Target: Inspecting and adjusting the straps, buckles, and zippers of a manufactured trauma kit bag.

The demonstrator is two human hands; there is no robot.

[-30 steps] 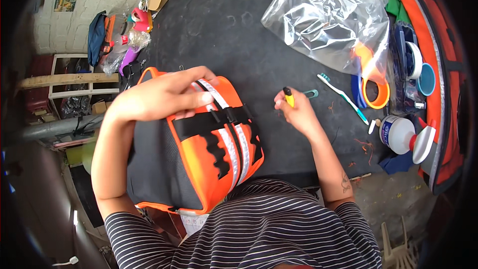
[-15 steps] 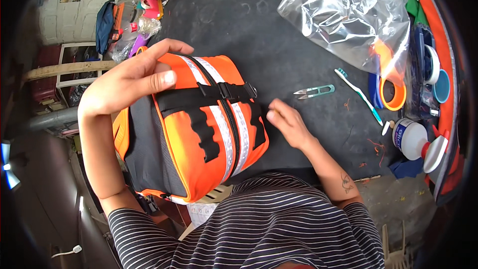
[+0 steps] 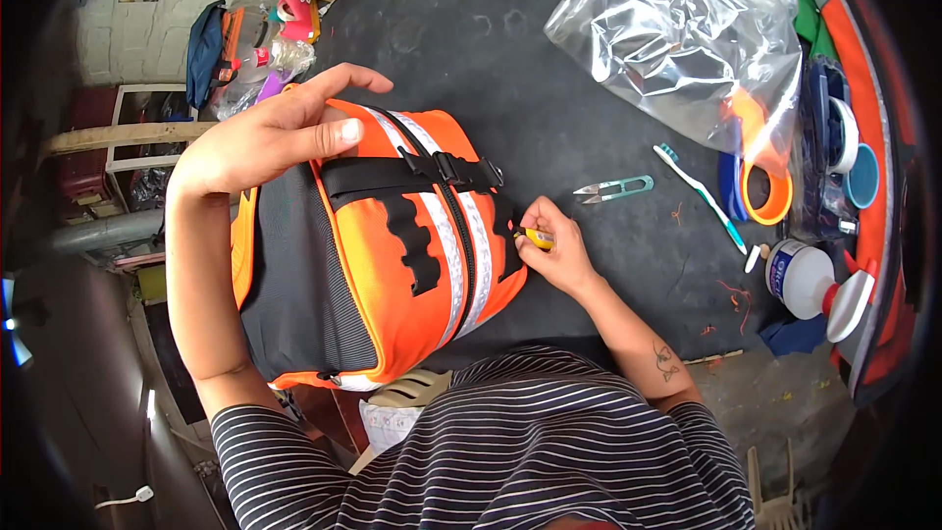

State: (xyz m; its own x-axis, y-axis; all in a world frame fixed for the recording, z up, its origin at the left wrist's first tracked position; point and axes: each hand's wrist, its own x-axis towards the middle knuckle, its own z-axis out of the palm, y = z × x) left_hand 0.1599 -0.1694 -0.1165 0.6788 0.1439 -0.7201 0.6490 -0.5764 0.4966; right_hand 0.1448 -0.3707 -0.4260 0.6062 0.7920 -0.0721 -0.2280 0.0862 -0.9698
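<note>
An orange bag (image 3: 392, 245) with black panels, grey reflective stripes and a black buckled strap lies on the dark table (image 3: 471, 29) in front of me. My left hand (image 3: 265, 137) rests flat on the bag's far left top, fingers spread. My right hand (image 3: 549, 250) is at the bag's right side, fingers closed on a small yellow lighter (image 3: 538, 236) held against the bag's edge.
Small teal thread snips (image 3: 613, 189) and a teal toothbrush (image 3: 702, 198) lie right of the bag. A crumpled clear plastic bag (image 3: 687, 29), an orange tape roll (image 3: 765, 191) and a white spray bottle (image 3: 814, 280) sit at the right. Cluttered shelves stand at the left.
The bag has been pulled nearer and turned. My right hand moved left with the yellow lighter from the open table to the bag's right side. My left hand shifted to the bag's upper left.
</note>
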